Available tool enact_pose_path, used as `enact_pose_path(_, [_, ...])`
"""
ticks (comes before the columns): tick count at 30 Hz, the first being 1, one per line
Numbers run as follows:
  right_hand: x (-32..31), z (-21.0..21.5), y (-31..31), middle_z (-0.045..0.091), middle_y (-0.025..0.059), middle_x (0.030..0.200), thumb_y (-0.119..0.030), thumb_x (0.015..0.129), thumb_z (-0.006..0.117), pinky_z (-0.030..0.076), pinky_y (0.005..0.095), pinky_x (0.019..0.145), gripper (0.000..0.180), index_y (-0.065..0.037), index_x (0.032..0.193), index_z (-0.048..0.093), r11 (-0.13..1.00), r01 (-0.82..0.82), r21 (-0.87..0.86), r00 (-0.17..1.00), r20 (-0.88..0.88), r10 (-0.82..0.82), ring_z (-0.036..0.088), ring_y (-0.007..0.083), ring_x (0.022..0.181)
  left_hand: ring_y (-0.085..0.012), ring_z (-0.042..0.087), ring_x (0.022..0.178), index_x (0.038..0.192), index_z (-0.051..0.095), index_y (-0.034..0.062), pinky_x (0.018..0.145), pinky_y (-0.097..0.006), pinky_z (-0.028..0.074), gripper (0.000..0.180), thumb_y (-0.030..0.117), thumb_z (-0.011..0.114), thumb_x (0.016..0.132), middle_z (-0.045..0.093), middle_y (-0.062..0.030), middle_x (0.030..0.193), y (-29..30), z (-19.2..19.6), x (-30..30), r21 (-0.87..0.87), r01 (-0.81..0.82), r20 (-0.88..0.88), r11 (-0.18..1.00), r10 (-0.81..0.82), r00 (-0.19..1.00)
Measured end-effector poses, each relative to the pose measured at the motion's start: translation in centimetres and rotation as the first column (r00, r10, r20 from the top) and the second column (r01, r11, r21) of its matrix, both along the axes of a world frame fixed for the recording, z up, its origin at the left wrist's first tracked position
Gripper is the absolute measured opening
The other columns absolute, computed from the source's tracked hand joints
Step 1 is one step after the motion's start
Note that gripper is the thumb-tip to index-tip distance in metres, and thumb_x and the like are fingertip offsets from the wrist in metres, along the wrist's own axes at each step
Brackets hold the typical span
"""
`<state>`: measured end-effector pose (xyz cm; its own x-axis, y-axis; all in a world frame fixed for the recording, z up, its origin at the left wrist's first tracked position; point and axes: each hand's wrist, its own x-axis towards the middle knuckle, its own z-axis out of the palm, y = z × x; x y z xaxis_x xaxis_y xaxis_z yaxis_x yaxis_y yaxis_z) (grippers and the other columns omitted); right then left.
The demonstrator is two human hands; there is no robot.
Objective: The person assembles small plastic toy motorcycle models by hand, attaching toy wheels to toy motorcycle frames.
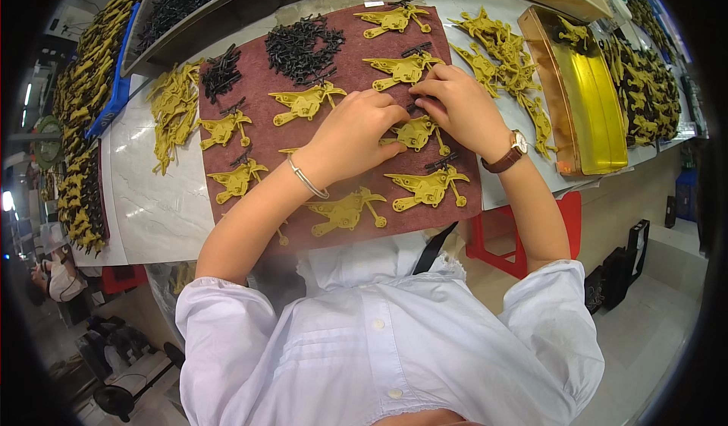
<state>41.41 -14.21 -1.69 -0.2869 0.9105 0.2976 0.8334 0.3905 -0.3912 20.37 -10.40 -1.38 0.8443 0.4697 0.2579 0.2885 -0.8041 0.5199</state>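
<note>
My left hand reaches over the maroon cloth, its thumb and fingers closed around the left end of a yellow plastic part shaped like a winged toy piece. From the other side my right hand bends in, thumb and forefinger pinched at a small black plastic piece on that part's upper edge. The fingers partly cover the piece. Around them similar yellow parts lie on the cloth, one above, another below, many with a black piece at the top.
A heap of black pieces and a smaller pile lie on the cloth. Loose yellow parts sit at left, more at right. A gold-coloured tray stands at right; a grey bin of black pieces at far left.
</note>
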Motion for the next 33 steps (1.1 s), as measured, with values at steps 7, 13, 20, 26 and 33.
enact_pose_path(7, [1.0,1.0,1.1,0.061,0.0097,0.08,-0.006,0.076,0.07,0.049,0.0328,0.064,0.014,-0.002,0.089,0.066,0.993,-0.062,-0.102,0.989,-0.144,0.047,0.06,0.0228,0.07,-0.0284,0.059,0.09,0.095,0.066,0.0038,0.083,-0.039,0.048,0.03,0.015,0.072,0.068,0.061,-0.0097,0.089,-0.4,0.2,0.2,0.013,-0.057,0.003,0.998,0.057,0.998])
enact_pose_path(13, [1.4,1.7,-0.2,0.064,0.0123,0.076,-0.005,0.072,0.071,0.05,0.0343,0.065,0.013,0.0,0.082,0.064,0.97,-0.099,-0.224,0.953,-0.303,0.027,0.063,0.0266,0.07,-0.0285,0.059,0.089,0.094,0.065,0.003,0.079,-0.039,0.05,0.031,0.016,0.073,0.067,0.06,-0.01,0.088,-0.5,0.4,0.3,0.028,-0.064,-0.028,0.998,0.065,0.997])
enact_pose_path(20, [1.8,1.3,-1.5,0.064,0.0099,0.078,-0.004,0.075,0.068,0.05,0.0358,0.067,0.011,-0.001,0.085,0.066,0.975,-0.154,-0.162,0.959,-0.262,0.108,0.062,0.0289,0.074,-0.0289,0.059,0.088,0.09,0.064,0.0025,0.077,-0.039,0.05,0.029,0.015,0.073,0.066,0.059,-0.0106,0.085,-0.5,0.1,0.3,0.023,-0.067,-0.049,0.998,0.068,0.996])
enact_pose_path(26, [1.4,1.5,-3.1,0.061,0.0079,0.089,-0.002,0.078,0.064,0.047,0.0368,0.077,0.014,-0.002,0.091,0.067,0.993,-0.12,-0.022,0.991,-0.059,0.118,0.057,0.0273,0.088,-0.0292,0.059,0.089,0.089,0.063,0.0023,0.078,-0.039,0.05,0.028,0.014,0.074,0.066,0.059,-0.0106,0.086,-0.5,0.0,0.4,0.01,-0.076,-0.052,0.997,0.076,0.996])
enact_pose_path(33, [-0.1,1.3,-4.6,0.06,0.009,0.093,-0.002,0.078,0.062,0.046,0.0369,0.081,0.018,-0.001,0.095,0.067,0.999,-0.024,0.047,0.999,0.023,0.023,0.056,0.0257,0.092,-0.0293,0.059,0.09,0.088,0.063,0.0025,0.079,-0.039,0.05,0.027,0.012,0.074,0.066,0.059,-0.0107,0.088,-0.6,-0.1,0.5,0.005,-0.086,-0.049,0.996,0.086,0.995])
